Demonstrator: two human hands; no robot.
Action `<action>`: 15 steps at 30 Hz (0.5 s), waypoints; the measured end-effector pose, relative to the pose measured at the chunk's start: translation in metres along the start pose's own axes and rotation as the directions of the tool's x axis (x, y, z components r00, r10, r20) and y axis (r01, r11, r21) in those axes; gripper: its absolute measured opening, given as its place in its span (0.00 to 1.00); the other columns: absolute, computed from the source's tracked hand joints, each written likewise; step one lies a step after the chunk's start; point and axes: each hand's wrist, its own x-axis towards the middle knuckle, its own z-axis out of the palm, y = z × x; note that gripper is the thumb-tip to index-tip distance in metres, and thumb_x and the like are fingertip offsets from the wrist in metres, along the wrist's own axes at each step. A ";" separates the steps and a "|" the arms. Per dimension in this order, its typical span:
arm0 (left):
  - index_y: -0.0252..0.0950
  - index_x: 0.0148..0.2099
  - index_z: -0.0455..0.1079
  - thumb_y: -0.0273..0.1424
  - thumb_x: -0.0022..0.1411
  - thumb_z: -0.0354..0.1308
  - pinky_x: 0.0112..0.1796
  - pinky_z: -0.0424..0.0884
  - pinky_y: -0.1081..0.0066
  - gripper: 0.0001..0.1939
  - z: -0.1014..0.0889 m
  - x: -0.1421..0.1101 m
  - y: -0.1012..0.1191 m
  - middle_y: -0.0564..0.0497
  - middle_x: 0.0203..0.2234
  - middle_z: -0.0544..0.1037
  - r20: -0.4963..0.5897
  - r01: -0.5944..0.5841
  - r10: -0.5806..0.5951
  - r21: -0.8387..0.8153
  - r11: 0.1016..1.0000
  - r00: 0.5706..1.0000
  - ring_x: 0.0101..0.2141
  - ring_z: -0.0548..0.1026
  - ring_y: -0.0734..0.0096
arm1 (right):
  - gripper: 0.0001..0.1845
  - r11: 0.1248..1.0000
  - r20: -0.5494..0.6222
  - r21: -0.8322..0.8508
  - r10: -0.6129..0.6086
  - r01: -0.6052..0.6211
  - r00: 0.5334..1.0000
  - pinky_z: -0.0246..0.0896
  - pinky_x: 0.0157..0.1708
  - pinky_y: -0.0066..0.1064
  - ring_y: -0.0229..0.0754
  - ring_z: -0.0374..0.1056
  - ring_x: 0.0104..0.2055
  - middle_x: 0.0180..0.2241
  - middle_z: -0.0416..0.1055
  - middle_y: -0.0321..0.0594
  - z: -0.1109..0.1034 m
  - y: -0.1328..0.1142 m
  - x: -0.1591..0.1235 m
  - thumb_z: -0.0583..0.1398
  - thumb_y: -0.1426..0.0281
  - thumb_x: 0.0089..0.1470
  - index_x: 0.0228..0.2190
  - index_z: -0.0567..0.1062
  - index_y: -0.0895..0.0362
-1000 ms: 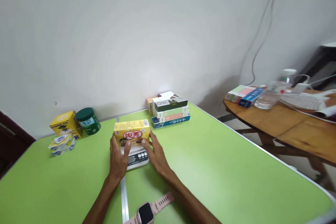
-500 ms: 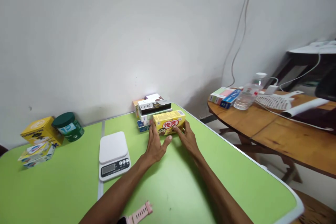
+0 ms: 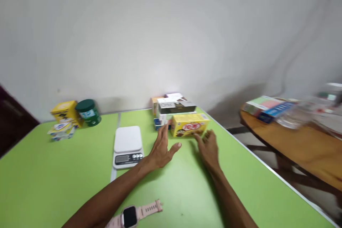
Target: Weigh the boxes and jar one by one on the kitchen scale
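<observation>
Lying just beyond both open hands' fingers (image 3: 163,132), the yellow box (image 3: 189,124).

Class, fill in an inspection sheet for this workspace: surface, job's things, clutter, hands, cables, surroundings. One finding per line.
Surface: green table, seam down the middle.
Job's things: yellow box on the table beside the stack of boxes; kitchen scale with a bare platform.
Clutter: green jar, small yellow cartons, pink watch.
Hands: left hand and right hand open, just short of the yellow box.
Cables: nothing seen clearly; right side blurred.
Surroundings: white wall, wooden table with boxes.
</observation>
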 end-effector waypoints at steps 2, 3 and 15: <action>0.42 0.77 0.41 0.45 0.72 0.55 0.70 0.57 0.48 0.41 -0.034 -0.030 -0.004 0.37 0.73 0.53 -0.096 -0.046 0.050 0.048 0.998 0.994 0.72 0.55 0.51 | 0.42 0.994 -0.034 -0.051 0.093 -0.095 0.995 0.65 0.54 0.58 0.63 0.72 0.53 0.54 0.72 0.59 -0.005 0.000 -0.011 0.60 0.44 0.51 0.58 0.69 0.59; 0.43 0.77 0.42 0.44 0.72 0.55 0.69 0.59 0.48 0.40 -0.053 -0.047 -0.010 0.37 0.72 0.54 -0.171 -0.049 0.064 0.089 0.995 0.983 0.71 0.57 0.52 | 0.41 0.992 -0.053 -0.076 0.101 -0.105 0.993 0.63 0.56 0.61 0.65 0.72 0.54 0.55 0.72 0.60 -0.006 -0.003 -0.016 0.59 0.44 0.52 0.58 0.69 0.58; 0.27 0.75 0.41 0.43 0.62 0.64 0.71 0.46 0.44 0.51 -0.281 -0.183 -0.144 0.26 0.71 0.49 -0.910 0.586 -0.257 -0.021 0.810 0.324 0.74 0.47 0.41 | 0.25 0.921 0.582 0.314 -0.379 0.232 0.719 0.74 0.48 0.50 0.56 0.76 0.52 0.58 0.73 0.52 0.142 -0.190 -0.169 0.57 0.51 0.64 0.55 0.73 0.53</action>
